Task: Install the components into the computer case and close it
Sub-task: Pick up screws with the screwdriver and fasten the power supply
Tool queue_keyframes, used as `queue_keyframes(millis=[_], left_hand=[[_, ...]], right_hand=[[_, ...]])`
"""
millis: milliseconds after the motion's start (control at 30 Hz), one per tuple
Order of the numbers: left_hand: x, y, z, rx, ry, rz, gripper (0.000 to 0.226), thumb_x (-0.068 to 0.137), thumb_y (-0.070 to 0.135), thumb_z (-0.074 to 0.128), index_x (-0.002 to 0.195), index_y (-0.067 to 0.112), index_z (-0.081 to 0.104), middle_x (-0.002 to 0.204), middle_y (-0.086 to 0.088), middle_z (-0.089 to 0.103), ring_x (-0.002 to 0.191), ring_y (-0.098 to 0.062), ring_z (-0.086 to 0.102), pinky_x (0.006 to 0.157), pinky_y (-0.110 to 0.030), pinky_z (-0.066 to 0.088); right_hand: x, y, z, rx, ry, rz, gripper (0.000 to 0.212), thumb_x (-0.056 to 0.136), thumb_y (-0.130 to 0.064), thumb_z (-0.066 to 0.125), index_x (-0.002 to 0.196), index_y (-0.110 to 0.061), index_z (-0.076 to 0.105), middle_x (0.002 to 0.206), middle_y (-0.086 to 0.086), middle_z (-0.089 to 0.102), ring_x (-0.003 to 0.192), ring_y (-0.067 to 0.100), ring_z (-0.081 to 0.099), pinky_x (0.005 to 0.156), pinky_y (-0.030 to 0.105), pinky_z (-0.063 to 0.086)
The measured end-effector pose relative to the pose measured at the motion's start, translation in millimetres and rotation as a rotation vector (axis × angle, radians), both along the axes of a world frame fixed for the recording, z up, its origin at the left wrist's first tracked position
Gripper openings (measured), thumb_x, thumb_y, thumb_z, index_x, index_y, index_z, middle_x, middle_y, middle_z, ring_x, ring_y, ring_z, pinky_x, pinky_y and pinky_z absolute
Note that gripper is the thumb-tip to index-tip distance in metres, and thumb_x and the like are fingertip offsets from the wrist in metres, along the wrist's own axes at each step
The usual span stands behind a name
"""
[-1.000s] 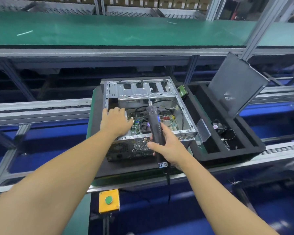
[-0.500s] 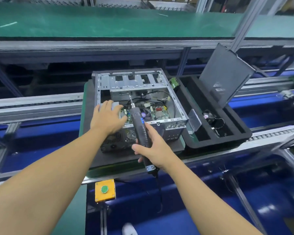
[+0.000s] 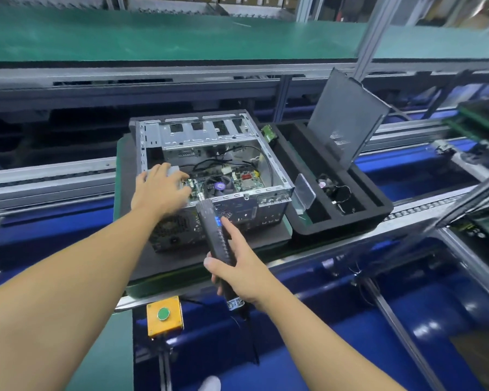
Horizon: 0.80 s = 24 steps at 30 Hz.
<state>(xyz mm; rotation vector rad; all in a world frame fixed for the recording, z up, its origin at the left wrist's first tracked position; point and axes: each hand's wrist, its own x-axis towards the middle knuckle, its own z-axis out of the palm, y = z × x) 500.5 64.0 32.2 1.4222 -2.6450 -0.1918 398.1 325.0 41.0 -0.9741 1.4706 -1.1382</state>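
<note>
Steel-grey and boxy, the metal unit point(image 3: 173, 171) sits at the left inner wall of the computer case point(image 3: 237, 131). My left hand point(image 3: 158, 190) rests on top of it, fingers point(image 3: 164, 169) laid out fairly straight and pressing, not wrapped round it. I judge it fairly heavy and stiff, best steadied from above by its flat top.

The case lies open on a dark mat point(image 3: 266, 238) on the bench. Its thin folded sheet-metal frame looks sharp at the rims, so I would hold it by the broad faces. Inside, the green circuit board point(image 3: 246, 179) and loose black wires look fragile, and I'd keep the tool tip off them.

My right hand point(image 3: 237, 266) clenches the black screwdriver point(image 3: 215, 238) round its ribbed barrel, forefinger stretched toward a blue button. Its nose points at the case's near edge. The ribs give good grip.

Further right, a black foam tray point(image 3: 378, 204) holds a small fan point(image 3: 326, 184) with thin leads. The grey side panel point(image 3: 347, 119) leans upright in it, wide, flat and probably springy, so I'd lift it by two opposite edges.
</note>
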Motion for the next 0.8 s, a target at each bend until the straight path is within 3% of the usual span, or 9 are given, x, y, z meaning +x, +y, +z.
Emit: queue_keyframes(millis=[100,233,533,800], left_hand=[[11,-5,4,0.058,-0.051,-0.071,0.055,0.086,0.054,0.028,0.139,0.047,0.041,0.161,-0.007,0.021,0.150,-0.020,0.012,0.120,-0.049,0.006],[26,-5,0,-0.007,-0.095,-0.151,0.058,0.094,0.056,0.011,0.150,0.049,0.025,0.164,-0.006,0.014,0.151,-0.020,0.010,0.121,-0.044,0.008],[21,-4,-3,-0.058,-0.014,-0.090,0.047,0.097,0.044,0.025,0.139,0.048,0.044,0.158,-0.002,0.029,0.146,-0.016,0.022,0.120,-0.041,0.012],[9,5,0,-0.043,0.011,-0.029,0.043,0.100,0.037,0.023,0.136,0.041,0.047,0.156,-0.006,0.030,0.146,-0.017,0.021,0.121,-0.044,0.009]], right_hand=[[10,12,-15,0.011,-0.052,0.007,0.084,0.090,-0.032,0.072,0.150,-0.062,0.023,0.101,-0.002,0.070,0.073,0.016,0.065,0.065,0.032,0.058],[20,19,-30,0.030,-0.061,0.027,0.084,0.085,-0.038,0.072,0.150,-0.063,0.023,0.098,0.006,0.070,0.074,0.020,0.064,0.065,0.039,0.059],[33,24,-43,0.077,-0.061,0.047,0.085,0.084,-0.041,0.071,0.150,-0.062,0.022,0.095,-0.001,0.071,0.069,0.015,0.064,0.062,0.031,0.056],[34,16,-42,0.084,-0.053,0.022,0.087,0.085,-0.039,0.071,0.153,-0.060,0.022,0.095,-0.003,0.071,0.074,0.014,0.065,0.065,0.033,0.057]])
